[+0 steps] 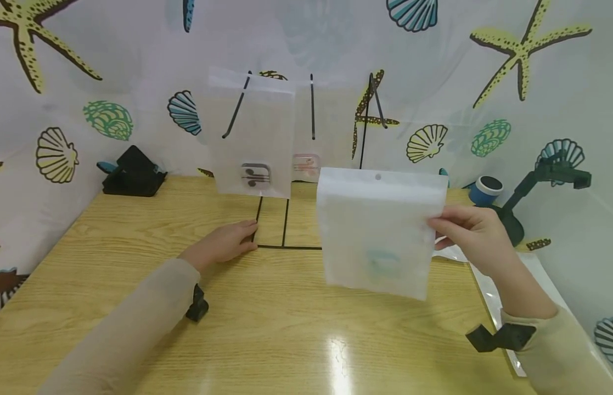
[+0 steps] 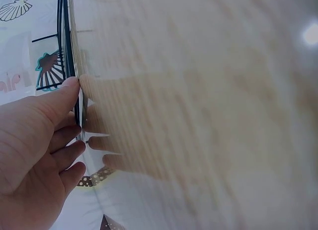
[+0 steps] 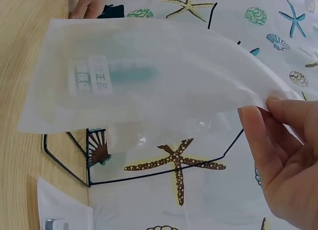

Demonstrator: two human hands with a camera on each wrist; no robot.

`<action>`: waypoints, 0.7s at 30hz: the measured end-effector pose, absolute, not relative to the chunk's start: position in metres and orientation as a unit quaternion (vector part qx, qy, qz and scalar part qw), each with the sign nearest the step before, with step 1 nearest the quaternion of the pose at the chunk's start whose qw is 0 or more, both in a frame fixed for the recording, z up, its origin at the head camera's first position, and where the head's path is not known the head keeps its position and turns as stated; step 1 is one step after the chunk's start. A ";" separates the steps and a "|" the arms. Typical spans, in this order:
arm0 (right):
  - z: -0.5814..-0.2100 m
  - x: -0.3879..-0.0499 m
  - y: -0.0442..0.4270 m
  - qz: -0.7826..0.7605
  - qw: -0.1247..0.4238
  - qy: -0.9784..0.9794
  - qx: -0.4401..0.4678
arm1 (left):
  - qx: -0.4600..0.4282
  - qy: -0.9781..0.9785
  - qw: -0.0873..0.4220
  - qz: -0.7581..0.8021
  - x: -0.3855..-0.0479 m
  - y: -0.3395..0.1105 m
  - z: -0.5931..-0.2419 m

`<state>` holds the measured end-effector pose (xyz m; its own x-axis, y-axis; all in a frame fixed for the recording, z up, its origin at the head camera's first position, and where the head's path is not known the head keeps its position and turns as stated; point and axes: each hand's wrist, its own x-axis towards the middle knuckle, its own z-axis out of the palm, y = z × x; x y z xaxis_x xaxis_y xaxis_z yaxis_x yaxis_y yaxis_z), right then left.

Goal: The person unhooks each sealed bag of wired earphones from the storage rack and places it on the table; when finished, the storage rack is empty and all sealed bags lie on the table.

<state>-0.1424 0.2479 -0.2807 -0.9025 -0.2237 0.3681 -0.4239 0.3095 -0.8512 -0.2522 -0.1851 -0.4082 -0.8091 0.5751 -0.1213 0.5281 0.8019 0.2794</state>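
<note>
Right fingers [image 1: 459, 213] pinch a bag's [image 1: 377, 230] right edge, relaxed left fingers [image 1: 241, 228] touching a rack [image 1: 286, 247].

My wooden table [image 1: 266, 329] shows straight grain, with a bright glare [image 1: 339, 356] on the part nearest me. Behind it and round both sides I have a white cloth [image 1: 266, 33] printed with starfish [image 1: 521, 52] and shells [image 1: 57, 156]. At my far left sits a black stand [image 1: 133, 178]; at my far right, a blue tub [image 1: 485, 191], white-rimmed, near a dark jointed stand [image 1: 521, 191].
</note>
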 end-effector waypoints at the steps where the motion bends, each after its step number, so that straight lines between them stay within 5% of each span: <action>1: -0.282 -0.141 0.251 0.552 0.086 -0.805 0.200 | 0.291 0.944 0.101 0.117 -0.252 -0.185 -0.408; 11: -0.301 -0.133 0.289 0.554 0.028 -0.814 0.174 | 0.291 0.944 0.103 0.117 -0.252 -0.185 -0.408; 21: -0.324 -0.127 0.326 0.658 -0.088 -0.722 0.194 | 0.292 0.943 0.104 0.120 -0.251 -0.185 -0.406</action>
<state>-0.1274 0.3256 -0.3240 -0.9090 -0.3966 0.1282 -0.1645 0.0588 -0.9846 -0.2514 -0.1854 -0.4061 -0.8078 0.5757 -0.1267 0.5254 0.8006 0.2882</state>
